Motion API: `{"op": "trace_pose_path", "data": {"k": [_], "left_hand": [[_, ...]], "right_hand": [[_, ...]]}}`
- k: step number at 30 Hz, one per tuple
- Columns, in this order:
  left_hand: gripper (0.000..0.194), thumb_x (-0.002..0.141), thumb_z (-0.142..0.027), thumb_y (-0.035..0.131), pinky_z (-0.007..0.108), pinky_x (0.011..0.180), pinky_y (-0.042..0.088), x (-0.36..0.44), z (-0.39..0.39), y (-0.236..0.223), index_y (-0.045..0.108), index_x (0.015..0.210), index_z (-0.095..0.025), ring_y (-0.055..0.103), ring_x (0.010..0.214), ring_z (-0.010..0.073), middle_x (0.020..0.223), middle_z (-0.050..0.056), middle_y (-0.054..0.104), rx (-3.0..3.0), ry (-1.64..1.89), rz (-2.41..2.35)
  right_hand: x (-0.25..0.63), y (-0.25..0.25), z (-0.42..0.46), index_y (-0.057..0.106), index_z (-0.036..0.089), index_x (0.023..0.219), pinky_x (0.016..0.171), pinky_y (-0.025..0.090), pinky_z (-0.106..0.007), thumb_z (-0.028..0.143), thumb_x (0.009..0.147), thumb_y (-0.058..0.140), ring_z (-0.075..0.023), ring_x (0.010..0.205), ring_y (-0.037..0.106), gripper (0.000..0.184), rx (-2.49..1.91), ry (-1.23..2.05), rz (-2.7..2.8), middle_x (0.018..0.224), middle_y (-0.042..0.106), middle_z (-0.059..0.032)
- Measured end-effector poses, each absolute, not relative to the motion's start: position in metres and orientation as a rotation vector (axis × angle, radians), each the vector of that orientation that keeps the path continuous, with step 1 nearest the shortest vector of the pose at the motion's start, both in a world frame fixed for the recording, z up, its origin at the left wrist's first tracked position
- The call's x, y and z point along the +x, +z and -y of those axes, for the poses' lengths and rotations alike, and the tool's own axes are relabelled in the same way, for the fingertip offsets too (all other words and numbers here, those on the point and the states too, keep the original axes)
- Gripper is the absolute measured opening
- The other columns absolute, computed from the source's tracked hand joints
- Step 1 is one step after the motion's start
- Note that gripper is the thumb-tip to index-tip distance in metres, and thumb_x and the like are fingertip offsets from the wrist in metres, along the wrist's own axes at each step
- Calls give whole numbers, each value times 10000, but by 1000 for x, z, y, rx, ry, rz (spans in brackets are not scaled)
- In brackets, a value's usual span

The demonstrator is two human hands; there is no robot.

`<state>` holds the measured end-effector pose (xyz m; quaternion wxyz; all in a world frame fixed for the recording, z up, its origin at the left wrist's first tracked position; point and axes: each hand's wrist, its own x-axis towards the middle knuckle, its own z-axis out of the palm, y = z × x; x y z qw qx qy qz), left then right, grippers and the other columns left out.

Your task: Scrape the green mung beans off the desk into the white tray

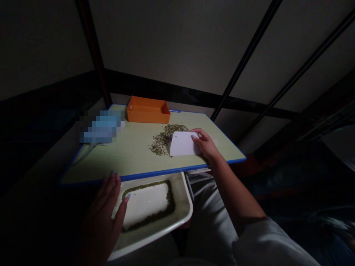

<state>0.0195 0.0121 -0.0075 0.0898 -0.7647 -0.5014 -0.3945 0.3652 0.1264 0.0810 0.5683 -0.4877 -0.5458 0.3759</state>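
My right hand (204, 144) grips a white plastic scraper (183, 144) by its right end, thumb on the near face and fingers behind. The scraper stands tilted on the table, its left part up against a loose spread of small green-brown grains (161, 142). Below the front edge of the table sits a white tray (188, 207), with more grains banked along the sides of its floor. My left hand (107, 210) is over the left side of the tray, fingers stretched out and thumb apart. It hides that side of the rim, so I cannot tell how firmly it touches.
The small table (135, 160) has a pale top and blue edging. An orange open box (148, 112) stands at its back. A blurred-out light blue item (104, 125) with a pale cable lies at the left. Behind the table rises a panelled wall (172, 44).
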Motion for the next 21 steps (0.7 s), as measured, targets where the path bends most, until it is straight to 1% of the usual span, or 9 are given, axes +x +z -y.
{"op": "trace_pose_path", "data": {"k": [7,14,21], "left_hand": [[633,900,-332,428,471,1066,477,18,-13,-9,210,1489,-257,373,1415,257,1506,113,443,-2280,-1148,1467],[648,889,-312,449,433,1102,442,17,-12,-9,210,1490,-273,354,1423,249,1529,76,412,-2291,-1163,1468],[675,885,-295,460,478,1089,456,19,-11,-7,170,1495,-302,353,1423,261,1526,84,416,-2308,-1155,1515]], "right_hand": [[362,80,-120,597,261,962,507,310,-221,425,660,725,-120,578,461,367,-1144,892,1269,769,575,34],[364,77,-112,611,259,980,530,344,-232,427,703,707,-134,638,492,338,-1151,826,1293,844,598,12],[363,77,-99,612,264,970,560,369,-256,419,722,690,-163,684,515,302,-1190,763,1283,853,604,0]]}}
